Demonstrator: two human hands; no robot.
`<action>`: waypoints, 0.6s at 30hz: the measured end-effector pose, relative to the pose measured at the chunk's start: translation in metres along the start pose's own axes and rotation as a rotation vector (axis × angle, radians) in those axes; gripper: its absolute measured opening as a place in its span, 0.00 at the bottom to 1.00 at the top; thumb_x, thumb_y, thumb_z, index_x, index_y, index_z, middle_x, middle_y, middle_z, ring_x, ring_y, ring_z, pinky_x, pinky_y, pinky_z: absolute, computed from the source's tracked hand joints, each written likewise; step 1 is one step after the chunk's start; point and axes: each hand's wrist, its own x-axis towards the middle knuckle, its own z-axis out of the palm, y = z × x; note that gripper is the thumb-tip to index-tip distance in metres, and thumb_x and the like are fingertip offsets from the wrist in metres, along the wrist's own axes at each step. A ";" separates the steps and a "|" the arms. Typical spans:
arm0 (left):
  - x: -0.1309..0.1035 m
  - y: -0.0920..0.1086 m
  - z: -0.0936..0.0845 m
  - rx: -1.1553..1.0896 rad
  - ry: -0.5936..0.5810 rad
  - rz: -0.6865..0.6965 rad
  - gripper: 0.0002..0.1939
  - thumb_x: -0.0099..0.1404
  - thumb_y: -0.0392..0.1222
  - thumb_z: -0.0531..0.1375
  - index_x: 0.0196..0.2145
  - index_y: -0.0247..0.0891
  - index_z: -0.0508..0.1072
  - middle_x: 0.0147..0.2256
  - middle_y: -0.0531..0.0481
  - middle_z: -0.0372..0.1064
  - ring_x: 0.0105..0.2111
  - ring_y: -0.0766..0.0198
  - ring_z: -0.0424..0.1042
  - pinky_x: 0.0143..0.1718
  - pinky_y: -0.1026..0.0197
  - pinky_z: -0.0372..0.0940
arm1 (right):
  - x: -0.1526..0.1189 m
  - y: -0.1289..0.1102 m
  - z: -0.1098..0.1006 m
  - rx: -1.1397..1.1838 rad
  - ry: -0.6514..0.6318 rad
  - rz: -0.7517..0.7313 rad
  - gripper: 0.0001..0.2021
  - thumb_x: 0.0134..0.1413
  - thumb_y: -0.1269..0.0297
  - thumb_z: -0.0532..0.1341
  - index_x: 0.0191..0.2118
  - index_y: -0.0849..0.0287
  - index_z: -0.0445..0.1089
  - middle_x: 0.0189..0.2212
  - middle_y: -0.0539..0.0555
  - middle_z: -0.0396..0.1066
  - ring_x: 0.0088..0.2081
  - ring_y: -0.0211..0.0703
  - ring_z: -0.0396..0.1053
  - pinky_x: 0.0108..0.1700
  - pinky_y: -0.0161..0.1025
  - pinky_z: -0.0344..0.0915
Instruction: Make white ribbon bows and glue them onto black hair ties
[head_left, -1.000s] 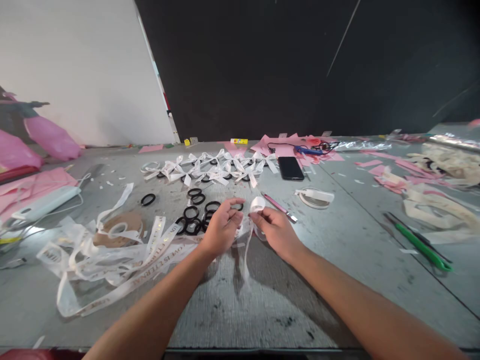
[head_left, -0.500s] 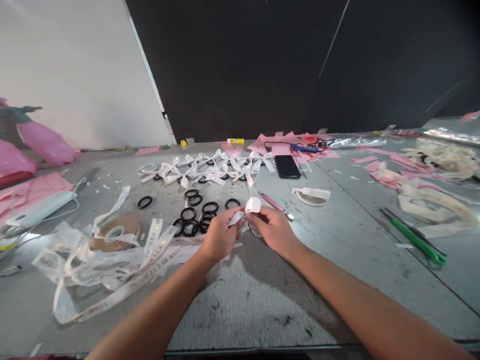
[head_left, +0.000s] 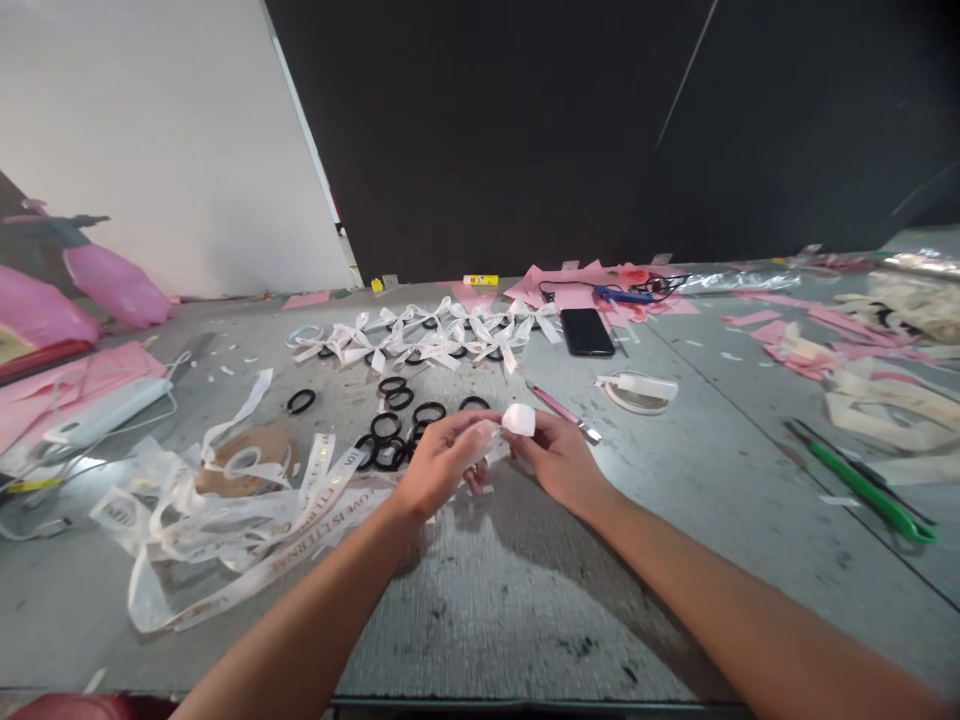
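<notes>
At the middle of the table, a white ribbon [head_left: 519, 419] is held up in a small loop between my two hands. My right hand [head_left: 564, 462] pinches it from the right, with the loop standing above its fingertips. From the left, my left hand [head_left: 448, 455] has its thumb and fingers closed on a lower part of the same ribbon. Any knot or ring inside the fingers is hidden. Several black rings [head_left: 386, 425] lie just beyond my left hand, partly covered by it. A pink-handled tool [head_left: 564, 411] rests beyond my right hand.
Several bow-tied white ribbons [head_left: 420, 340] with black rings lie farther back. A printed ribbon [head_left: 277, 565] trails from a roll at left. A black phone [head_left: 587, 332], a white bottle [head_left: 637, 388] and green-handled scissors [head_left: 870, 490] lie rightward. A dark panel [head_left: 510, 140] stands behind.
The whole scene has shifted slightly to the right in view. My left thumb has moved over the ribbon and its lower fingers now show beneath. The loop remains in my right fingertips.
</notes>
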 end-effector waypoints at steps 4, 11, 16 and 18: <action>0.003 -0.002 0.004 0.281 0.229 0.083 0.17 0.63 0.50 0.58 0.39 0.33 0.78 0.18 0.54 0.65 0.18 0.65 0.65 0.22 0.65 0.60 | -0.003 0.001 0.003 0.022 -0.074 -0.010 0.10 0.55 0.56 0.61 0.34 0.58 0.70 0.25 0.49 0.65 0.27 0.39 0.61 0.29 0.36 0.56; 0.004 -0.009 0.009 0.316 0.238 0.137 0.11 0.62 0.46 0.58 0.31 0.35 0.73 0.21 0.54 0.66 0.20 0.69 0.62 0.23 0.66 0.58 | -0.004 0.005 0.009 0.150 0.043 0.075 0.14 0.54 0.54 0.61 0.25 0.57 0.65 0.20 0.47 0.63 0.23 0.38 0.58 0.27 0.36 0.54; 0.000 -0.007 0.001 0.128 0.093 0.056 0.14 0.61 0.50 0.60 0.36 0.36 0.70 0.17 0.60 0.57 0.15 0.71 0.54 0.18 0.68 0.51 | -0.006 -0.001 0.007 0.185 0.002 0.078 0.12 0.53 0.55 0.63 0.29 0.58 0.69 0.21 0.48 0.65 0.25 0.38 0.60 0.28 0.37 0.55; 0.001 -0.005 -0.002 0.112 0.089 0.071 0.17 0.60 0.50 0.62 0.40 0.35 0.72 0.19 0.58 0.60 0.16 0.71 0.57 0.18 0.67 0.53 | -0.006 -0.002 0.006 0.218 -0.048 0.094 0.11 0.52 0.55 0.65 0.34 0.58 0.71 0.23 0.48 0.66 0.25 0.38 0.61 0.28 0.37 0.55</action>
